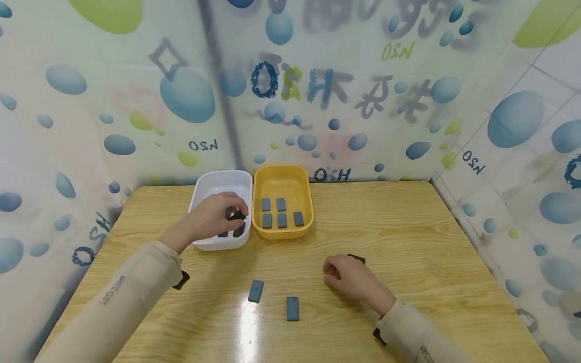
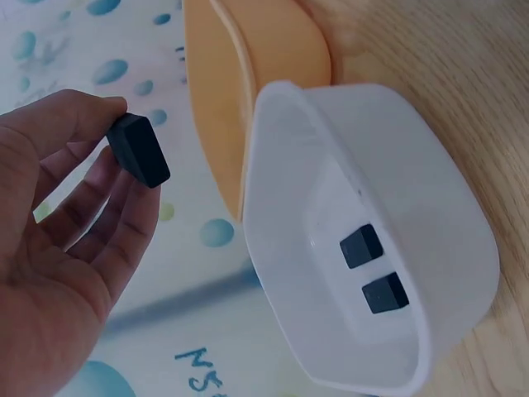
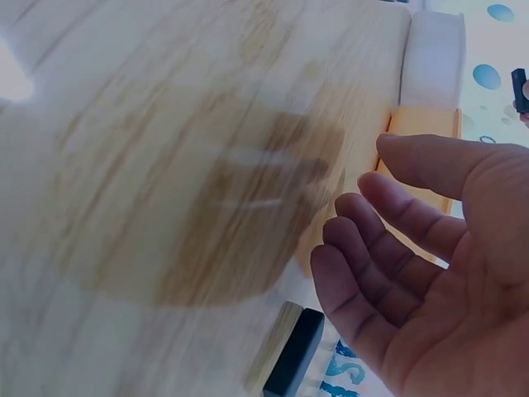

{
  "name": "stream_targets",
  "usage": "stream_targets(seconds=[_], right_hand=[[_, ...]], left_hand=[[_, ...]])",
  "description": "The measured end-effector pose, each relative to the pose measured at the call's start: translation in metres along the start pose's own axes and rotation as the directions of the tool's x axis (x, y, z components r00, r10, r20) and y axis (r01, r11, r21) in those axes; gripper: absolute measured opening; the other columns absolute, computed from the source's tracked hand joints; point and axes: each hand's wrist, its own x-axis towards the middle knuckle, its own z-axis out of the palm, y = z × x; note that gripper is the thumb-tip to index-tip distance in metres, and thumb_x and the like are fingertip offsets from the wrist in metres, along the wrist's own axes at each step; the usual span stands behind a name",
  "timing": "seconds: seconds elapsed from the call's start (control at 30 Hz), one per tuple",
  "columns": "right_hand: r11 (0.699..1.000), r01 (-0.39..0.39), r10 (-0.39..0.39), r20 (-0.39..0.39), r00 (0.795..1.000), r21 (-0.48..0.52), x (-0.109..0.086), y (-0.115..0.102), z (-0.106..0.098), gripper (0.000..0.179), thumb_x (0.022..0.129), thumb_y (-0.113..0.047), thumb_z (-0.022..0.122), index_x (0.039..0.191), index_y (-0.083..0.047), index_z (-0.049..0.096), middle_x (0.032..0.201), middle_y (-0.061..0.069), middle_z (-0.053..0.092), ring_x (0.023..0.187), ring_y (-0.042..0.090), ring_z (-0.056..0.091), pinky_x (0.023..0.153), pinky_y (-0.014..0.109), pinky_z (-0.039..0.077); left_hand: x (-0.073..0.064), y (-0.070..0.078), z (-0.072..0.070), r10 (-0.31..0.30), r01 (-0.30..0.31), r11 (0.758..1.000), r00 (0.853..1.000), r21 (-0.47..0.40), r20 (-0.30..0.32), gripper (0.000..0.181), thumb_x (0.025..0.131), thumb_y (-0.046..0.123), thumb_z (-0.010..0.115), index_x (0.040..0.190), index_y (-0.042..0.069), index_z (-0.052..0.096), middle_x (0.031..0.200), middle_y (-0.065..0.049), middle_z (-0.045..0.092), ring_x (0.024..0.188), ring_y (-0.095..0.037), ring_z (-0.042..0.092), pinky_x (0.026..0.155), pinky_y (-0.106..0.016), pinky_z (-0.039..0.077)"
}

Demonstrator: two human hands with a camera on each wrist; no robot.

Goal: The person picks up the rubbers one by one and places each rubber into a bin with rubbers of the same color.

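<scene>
My left hand (image 1: pixel 210 216) pinches a small black rectangular block (image 2: pixel 142 152) between thumb and fingers, above the white plastic container (image 1: pixel 221 175). Inside that container lie two more black blocks, one (image 2: pixel 361 246) just beside the other (image 2: pixel 387 294). Over the table on the right, my right hand (image 1: pixel 356 282) holds nothing, its fingers loosely bent. A black block (image 1: pixel 357 258) lies on the table just beyond it, partly hidden by the hand in the head view; the right wrist view shows this block (image 3: pixel 293 354) below the fingertips.
A yellow container (image 1: pixel 283 234) stands against the white one's right side, with several blue-grey blocks laid flat inside. Two blue-grey blocks, one (image 1: pixel 255 291) left of the other (image 1: pixel 292 308), lie on the wooden table (image 1: pixel 399 222). A patterned wall covering (image 1: pixel 290 126) rises behind the table.
</scene>
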Motion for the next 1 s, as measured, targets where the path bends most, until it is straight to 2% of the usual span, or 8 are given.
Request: stream_targets(seconds=[0.13,0.23,0.37,0.5,0.67,0.8,1.0], right_hand=[[1.0,-0.004,0.004,-0.018,1.0,0.004,0.0,0.0,0.001,0.007,0.089,-0.019,0.069,0.094,-0.016,0.065,0.086,-0.007,0.06,0.079,0.007,0.053,0.07,0.028,0.047],[1.0,-0.011,0.011,-0.025,1.0,0.009,0.001,0.0,0.003,0.008,0.089,-0.02,0.069,0.095,-0.016,0.065,0.086,-0.007,0.06,0.079,0.007,0.053,0.071,0.028,0.047],[1.0,-0.012,0.012,-0.031,0.999,0.014,0.002,0.0,0.004,0.008,0.089,-0.019,0.069,0.095,-0.016,0.065,0.086,-0.007,0.061,0.079,0.007,0.054,0.071,0.027,0.047],[1.0,-0.017,0.017,-0.035,0.999,0.019,0.002,0.0,0.005,0.008,0.088,-0.019,0.069,0.095,-0.016,0.065,0.086,-0.007,0.061,0.079,0.007,0.054,0.07,0.028,0.047],[0.999,-0.03,0.031,-0.046,0.998,0.024,0.001,-0.001,0.004,0.008,0.089,-0.02,0.069,0.095,-0.016,0.065,0.087,-0.007,0.062,0.08,0.007,0.055,0.07,0.027,0.048],[0.999,-0.037,0.038,-0.044,0.998,0.027,0.001,-0.002,0.002,0.008,0.089,-0.019,0.069,0.096,-0.016,0.065,0.087,-0.007,0.062,0.08,0.007,0.056,0.071,0.028,0.048],[0.998,-0.038,0.04,-0.032,0.999,0.042,0.002,-0.004,0.001,0.009,0.089,-0.019,0.069,0.096,-0.015,0.065,0.088,-0.006,0.062,0.08,0.007,0.055,0.07,0.028,0.048]], left_hand=[[0.0,-0.01,-0.004,-0.042,0.042,0.999,0.999,0.011,-0.016,0.014,0.081,0.008,0.073,0.093,0.013,0.068,0.089,0.0,0.066,0.079,-0.015,0.059,0.07,-0.029,0.05],[0.0,-0.018,-0.008,-0.073,0.073,0.997,0.997,0.019,-0.026,0.014,0.082,0.007,0.073,0.094,0.01,0.068,0.09,-0.003,0.066,0.084,-0.018,0.062,0.073,-0.034,0.053],[0.002,-0.026,-0.01,-0.153,0.153,0.988,0.988,0.019,-0.021,0.015,0.083,0.009,0.072,0.098,0.008,0.068,0.095,-0.006,0.067,0.09,-0.023,0.064,0.08,-0.04,0.054],[0.006,-0.031,-0.01,-0.23,0.23,0.973,0.973,0.003,-0.016,0.014,0.085,0.01,0.07,0.099,0.008,0.068,0.1,-0.009,0.068,0.095,-0.026,0.064,0.084,-0.043,0.053],[0.015,-0.037,-0.006,-0.289,0.289,0.957,0.957,0.001,-0.003,0.018,0.086,0.013,0.068,0.103,0.007,0.068,0.102,-0.01,0.068,0.093,-0.026,0.062,0.077,-0.037,0.054],[0.025,-0.04,0.0,-0.361,0.361,0.932,0.932,-0.012,0.021,0.02,0.088,0.017,0.067,0.106,0.008,0.067,0.105,-0.01,0.066,0.093,-0.025,0.061,0.07,-0.033,0.055],[0.04,-0.047,0.011,-0.436,0.436,0.899,0.9,-0.037,0.007,0.02,0.089,0.017,0.065,0.108,0.008,0.066,0.107,-0.01,0.067,0.089,-0.024,0.059,0.076,-0.034,0.052]])
